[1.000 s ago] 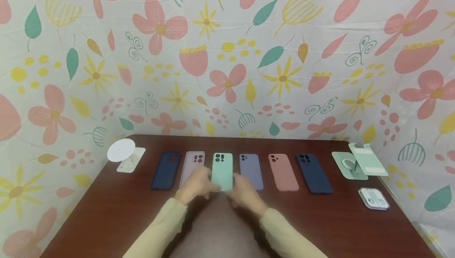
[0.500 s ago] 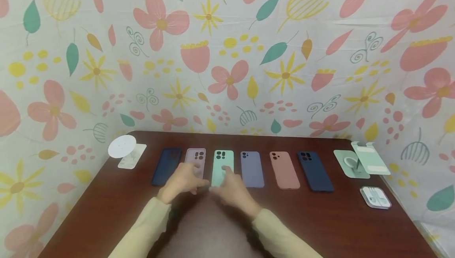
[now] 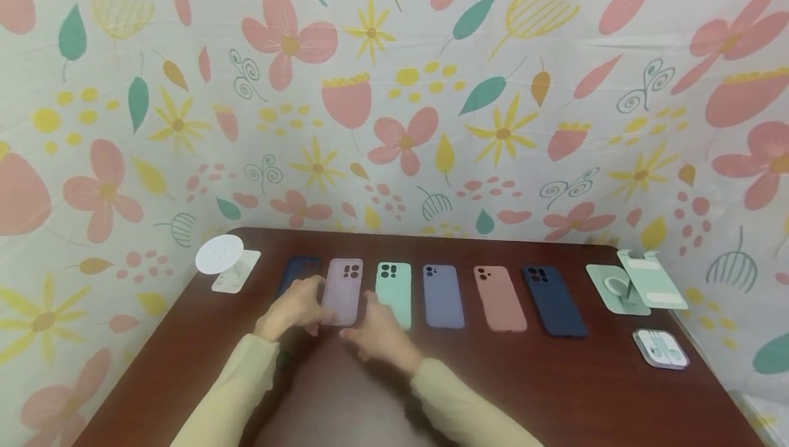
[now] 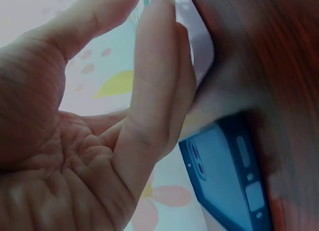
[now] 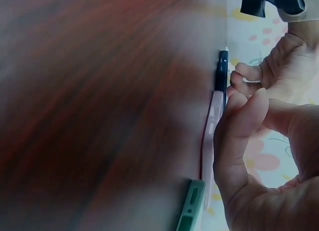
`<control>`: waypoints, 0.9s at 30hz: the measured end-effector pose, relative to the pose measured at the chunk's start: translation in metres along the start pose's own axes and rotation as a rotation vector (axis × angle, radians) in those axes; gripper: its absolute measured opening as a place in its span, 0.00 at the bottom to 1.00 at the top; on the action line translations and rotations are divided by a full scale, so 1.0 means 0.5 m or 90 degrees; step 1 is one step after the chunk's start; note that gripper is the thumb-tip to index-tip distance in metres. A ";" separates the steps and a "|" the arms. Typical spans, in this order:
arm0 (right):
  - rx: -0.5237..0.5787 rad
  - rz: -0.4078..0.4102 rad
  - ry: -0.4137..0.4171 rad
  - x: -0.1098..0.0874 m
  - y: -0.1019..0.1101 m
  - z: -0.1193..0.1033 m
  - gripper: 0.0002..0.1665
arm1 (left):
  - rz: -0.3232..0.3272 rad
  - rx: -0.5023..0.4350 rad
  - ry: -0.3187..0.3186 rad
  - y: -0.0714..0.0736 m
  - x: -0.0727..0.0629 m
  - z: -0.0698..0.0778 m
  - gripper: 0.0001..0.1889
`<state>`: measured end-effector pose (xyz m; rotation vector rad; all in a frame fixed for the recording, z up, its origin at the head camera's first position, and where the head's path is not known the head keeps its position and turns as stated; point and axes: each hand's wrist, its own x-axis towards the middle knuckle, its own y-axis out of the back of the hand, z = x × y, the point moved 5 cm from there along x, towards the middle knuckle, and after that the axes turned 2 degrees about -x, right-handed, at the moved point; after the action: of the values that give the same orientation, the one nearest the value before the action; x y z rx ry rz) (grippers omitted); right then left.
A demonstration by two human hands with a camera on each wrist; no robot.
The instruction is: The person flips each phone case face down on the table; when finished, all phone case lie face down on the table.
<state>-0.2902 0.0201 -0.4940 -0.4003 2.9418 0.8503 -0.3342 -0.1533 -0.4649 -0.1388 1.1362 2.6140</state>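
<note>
Low in the centre-left of the head view, the left hand (image 3: 294,307) pinches the near left edge of the lilac phone case (image 3: 344,290), its fingers curled against the case. The right hand (image 3: 377,330) reaches in at the case's lower right corner; whether it grips is hard to tell. The case lies on the brown table (image 3: 555,392), between a dark blue case (image 3: 294,270) and a mint green case (image 3: 394,289).
</note>
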 end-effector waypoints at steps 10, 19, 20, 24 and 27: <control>-0.009 0.001 -0.019 0.015 -0.024 -0.001 0.58 | -0.012 0.056 0.014 -0.002 0.011 -0.013 0.43; -0.038 0.010 -0.036 0.031 -0.031 -0.004 0.48 | -0.033 0.063 0.032 -0.004 0.011 -0.015 0.39; -0.041 0.010 -0.037 0.032 -0.031 -0.004 0.46 | -0.035 0.061 0.034 -0.005 0.010 -0.016 0.40; -0.046 0.016 -0.045 0.038 -0.034 -0.003 0.42 | -0.041 0.054 0.036 -0.007 0.010 -0.019 0.42; -0.059 0.025 -0.049 0.041 -0.034 -0.002 0.38 | -0.043 0.045 0.033 -0.009 0.011 -0.022 0.41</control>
<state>-0.3056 0.0007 -0.5044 -0.3088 2.8564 0.9870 -0.3383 -0.1571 -0.4765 -0.2263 1.2187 2.5216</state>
